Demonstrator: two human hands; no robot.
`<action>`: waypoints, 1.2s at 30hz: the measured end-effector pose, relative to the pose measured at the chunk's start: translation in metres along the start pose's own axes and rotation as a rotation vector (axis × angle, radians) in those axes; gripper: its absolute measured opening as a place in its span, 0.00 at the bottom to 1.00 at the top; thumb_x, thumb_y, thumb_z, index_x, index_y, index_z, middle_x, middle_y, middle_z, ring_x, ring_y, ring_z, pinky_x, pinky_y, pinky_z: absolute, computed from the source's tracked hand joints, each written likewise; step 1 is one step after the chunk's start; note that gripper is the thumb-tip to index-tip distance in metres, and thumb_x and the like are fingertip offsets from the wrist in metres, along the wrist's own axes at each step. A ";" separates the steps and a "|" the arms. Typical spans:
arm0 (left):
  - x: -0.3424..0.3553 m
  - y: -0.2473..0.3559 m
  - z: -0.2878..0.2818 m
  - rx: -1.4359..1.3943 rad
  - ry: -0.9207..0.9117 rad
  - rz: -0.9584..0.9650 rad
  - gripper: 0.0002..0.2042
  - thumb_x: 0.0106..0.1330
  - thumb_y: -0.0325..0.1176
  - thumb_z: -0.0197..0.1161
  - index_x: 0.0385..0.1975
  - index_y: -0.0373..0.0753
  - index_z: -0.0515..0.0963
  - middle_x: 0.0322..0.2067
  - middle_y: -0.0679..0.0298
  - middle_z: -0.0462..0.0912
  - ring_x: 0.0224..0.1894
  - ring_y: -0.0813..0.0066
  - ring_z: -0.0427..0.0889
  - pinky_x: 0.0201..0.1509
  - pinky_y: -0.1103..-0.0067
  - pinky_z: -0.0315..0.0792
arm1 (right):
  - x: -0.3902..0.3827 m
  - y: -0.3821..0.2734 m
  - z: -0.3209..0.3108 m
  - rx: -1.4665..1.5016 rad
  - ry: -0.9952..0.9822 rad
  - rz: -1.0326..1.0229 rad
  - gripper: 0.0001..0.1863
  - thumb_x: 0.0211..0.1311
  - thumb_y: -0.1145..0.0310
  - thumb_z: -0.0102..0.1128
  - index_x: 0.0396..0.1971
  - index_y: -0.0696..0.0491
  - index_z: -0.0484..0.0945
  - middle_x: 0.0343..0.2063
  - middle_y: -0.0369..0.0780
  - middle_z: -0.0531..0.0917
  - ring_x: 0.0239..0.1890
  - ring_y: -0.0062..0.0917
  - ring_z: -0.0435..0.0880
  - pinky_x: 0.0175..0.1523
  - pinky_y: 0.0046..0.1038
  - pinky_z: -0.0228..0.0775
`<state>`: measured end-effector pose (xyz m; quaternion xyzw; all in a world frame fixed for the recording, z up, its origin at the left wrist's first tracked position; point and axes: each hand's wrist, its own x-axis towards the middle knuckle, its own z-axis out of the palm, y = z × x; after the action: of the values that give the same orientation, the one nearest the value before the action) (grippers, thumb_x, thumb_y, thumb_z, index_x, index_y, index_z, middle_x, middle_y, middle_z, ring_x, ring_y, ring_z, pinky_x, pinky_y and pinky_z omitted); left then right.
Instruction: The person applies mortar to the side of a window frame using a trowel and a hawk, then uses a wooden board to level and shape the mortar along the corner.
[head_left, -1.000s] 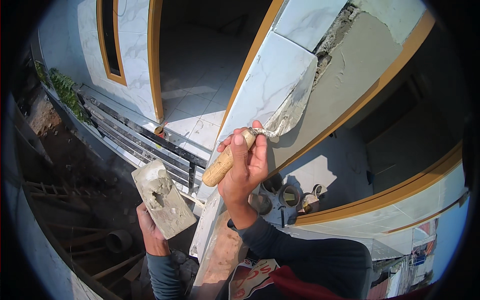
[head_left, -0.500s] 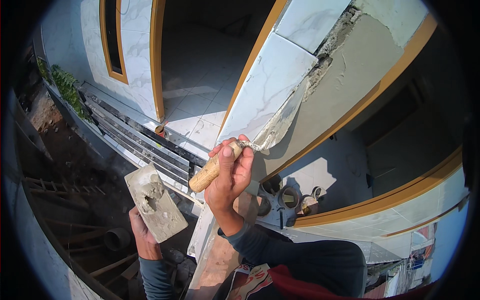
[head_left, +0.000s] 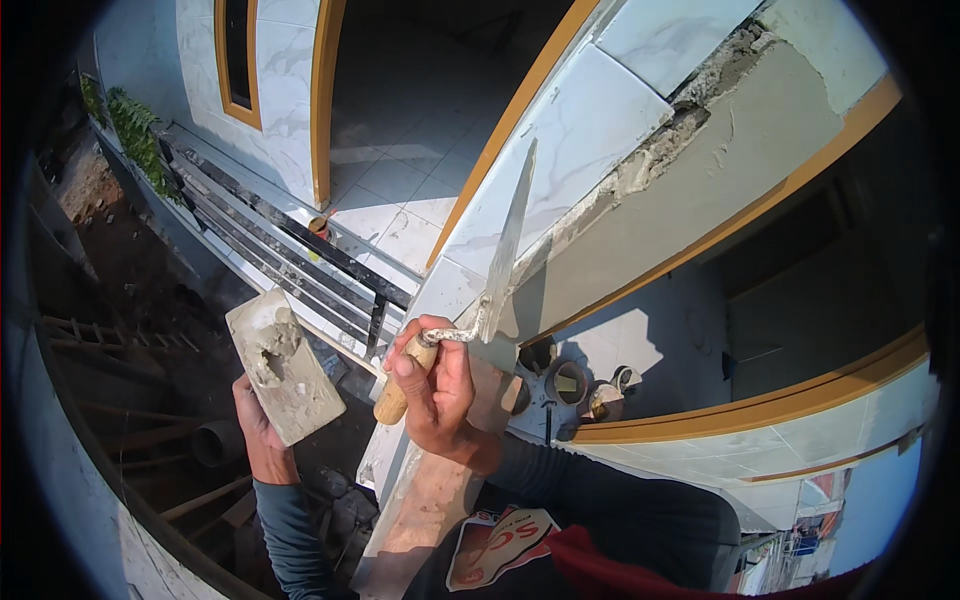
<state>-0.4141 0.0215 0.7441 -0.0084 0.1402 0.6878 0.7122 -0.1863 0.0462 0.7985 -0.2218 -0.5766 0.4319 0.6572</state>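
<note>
My right hand [head_left: 440,405] is wrapped around the wooden handle of a trowel [head_left: 512,225]. Its long blade points up and is seen nearly edge-on, in front of the marbled tiles [head_left: 590,140] and the strip of grey plaster [head_left: 765,150]; whether it touches them I cannot tell. A rough, crumbly mortar seam [head_left: 650,160] runs between tile and plaster. Lower left, my left hand [head_left: 262,435] grips a rectangular mortar board [head_left: 312,400] from its left edge and beneath. A hollowed lump of wet mortar [head_left: 275,340] sits on its upper part.
Black slatted rails [head_left: 290,265] run along the left, beside a doorway with an orange frame [head_left: 325,110]. Buckets [head_left: 567,382] stand on the floor by the second opening at right. A ledge [head_left: 425,515] lies below my right arm. Rubble and planks [head_left: 205,500] fill the dark lower left.
The trowel blade has swung left, from along the plaster edge to in front of the tiles, and turned edge-on. Both hands sit slightly lower and further left in view, the board too.
</note>
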 end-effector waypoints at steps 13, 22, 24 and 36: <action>0.027 0.002 0.037 0.018 -0.221 -0.098 0.20 0.69 0.32 0.52 0.56 0.24 0.72 0.48 0.44 0.82 0.46 0.56 0.87 0.54 0.59 0.81 | 0.008 -0.035 -0.099 -0.706 -0.935 -0.044 0.12 0.56 0.74 0.69 0.38 0.63 0.79 0.33 0.51 0.79 0.31 0.46 0.81 0.35 0.40 0.75; 0.004 -0.022 0.071 0.143 -0.424 -0.038 0.24 0.70 0.30 0.57 0.64 0.30 0.64 0.55 0.48 0.78 0.52 0.61 0.84 0.56 0.65 0.82 | 0.043 -0.022 -0.105 -0.720 -0.842 -0.266 0.10 0.50 0.82 0.67 0.35 0.64 0.79 0.33 0.50 0.80 0.32 0.46 0.81 0.37 0.39 0.77; 0.000 -0.022 0.076 0.180 -0.461 -0.042 0.25 0.69 0.29 0.58 0.65 0.29 0.63 0.55 0.48 0.78 0.52 0.63 0.84 0.57 0.67 0.81 | 0.049 -0.029 -0.102 -0.716 -0.813 -0.312 0.11 0.49 0.84 0.66 0.35 0.64 0.80 0.35 0.51 0.81 0.33 0.45 0.82 0.37 0.39 0.77; -0.007 -0.039 0.066 0.209 -0.240 -0.046 0.28 0.62 0.27 0.56 0.65 0.30 0.65 0.55 0.48 0.79 0.51 0.57 0.85 0.56 0.64 0.81 | 0.076 -0.055 -0.088 -0.814 -0.435 -0.445 0.11 0.57 0.80 0.68 0.39 0.67 0.78 0.38 0.53 0.81 0.36 0.43 0.83 0.39 0.34 0.77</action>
<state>-0.3631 0.0262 0.8014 0.1447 0.1248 0.6490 0.7364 -0.0881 0.0978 0.8634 -0.2367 -0.8547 0.0582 0.4583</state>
